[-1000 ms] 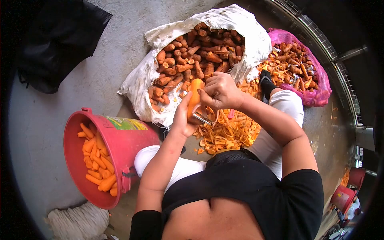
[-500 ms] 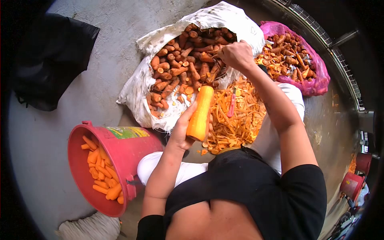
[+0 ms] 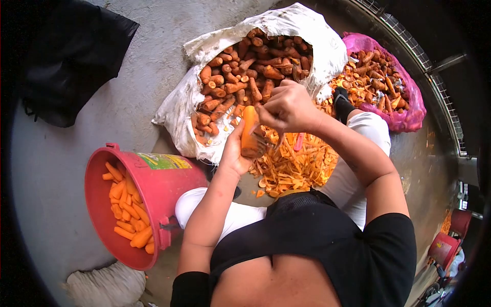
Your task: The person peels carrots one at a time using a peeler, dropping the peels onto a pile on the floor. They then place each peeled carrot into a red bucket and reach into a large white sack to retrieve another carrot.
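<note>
A thick carrot (image 3: pixel 249 128), partly bright orange and partly brown-skinned, is held upright in my left hand (image 3: pixel 237 153). My right hand (image 3: pixel 290 108) is curled close beside its upper right side; motion blur hides whatever its fingers grip. Beneath both hands lies a heap of orange peelings (image 3: pixel 302 166), with a red-handled tool (image 3: pixel 299 141) resting on it. Beyond them a white sack (image 3: pixel 176 110) lies open, full of unpeeled carrots (image 3: pixel 235 87).
On the left, a tilted red bucket (image 3: pixel 174 179) holds peeled carrots (image 3: pixel 130 215). A pink mesh sack (image 3: pixel 417 105) of carrots stands at the upper right. Black cloth (image 3: pixel 76 61) lies at the upper left, a pale sack (image 3: pixel 107 286) at the lower left.
My right hand has come down from the sack's edge to the carrot. The carrot has turned in my left hand, so unpeeled brown skin now faces right. The view has shifted slightly.
</note>
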Motion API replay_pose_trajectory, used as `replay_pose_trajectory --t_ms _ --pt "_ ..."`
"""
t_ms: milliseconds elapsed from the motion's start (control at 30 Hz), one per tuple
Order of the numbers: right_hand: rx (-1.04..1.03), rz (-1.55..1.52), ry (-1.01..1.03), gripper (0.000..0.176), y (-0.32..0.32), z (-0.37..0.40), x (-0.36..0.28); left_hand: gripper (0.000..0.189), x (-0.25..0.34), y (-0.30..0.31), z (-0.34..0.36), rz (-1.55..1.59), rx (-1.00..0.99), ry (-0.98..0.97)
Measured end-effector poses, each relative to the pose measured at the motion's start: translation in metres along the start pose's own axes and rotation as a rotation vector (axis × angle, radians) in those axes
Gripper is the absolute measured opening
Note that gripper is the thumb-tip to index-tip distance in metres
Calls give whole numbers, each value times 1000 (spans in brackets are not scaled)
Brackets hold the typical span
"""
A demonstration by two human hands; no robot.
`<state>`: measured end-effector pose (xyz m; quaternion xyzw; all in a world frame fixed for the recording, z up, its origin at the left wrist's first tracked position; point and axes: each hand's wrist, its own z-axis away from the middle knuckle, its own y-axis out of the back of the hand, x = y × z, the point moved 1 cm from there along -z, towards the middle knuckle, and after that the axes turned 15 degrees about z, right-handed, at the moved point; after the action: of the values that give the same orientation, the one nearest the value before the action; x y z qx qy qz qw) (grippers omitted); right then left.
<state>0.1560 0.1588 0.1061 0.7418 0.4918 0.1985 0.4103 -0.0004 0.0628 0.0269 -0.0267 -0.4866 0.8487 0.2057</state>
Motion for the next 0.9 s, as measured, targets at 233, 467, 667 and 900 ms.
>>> replay_pose_trajectory --t_ms 233,467,667,900 --pt "0 54 55 37 -6 2 -10 35 -2 0 0 -36 176 -12" --pt "7 13 65 37 -10 2 -11 34 1 8 -2 -29 94 -12" --pt "71 -141 67 37 -16 1 -12 34 -1 -10 12 -40 29 -85" --pt "-217 529 -194 38 -24 5 83 40 -14 -29 35 -256 -81 55"
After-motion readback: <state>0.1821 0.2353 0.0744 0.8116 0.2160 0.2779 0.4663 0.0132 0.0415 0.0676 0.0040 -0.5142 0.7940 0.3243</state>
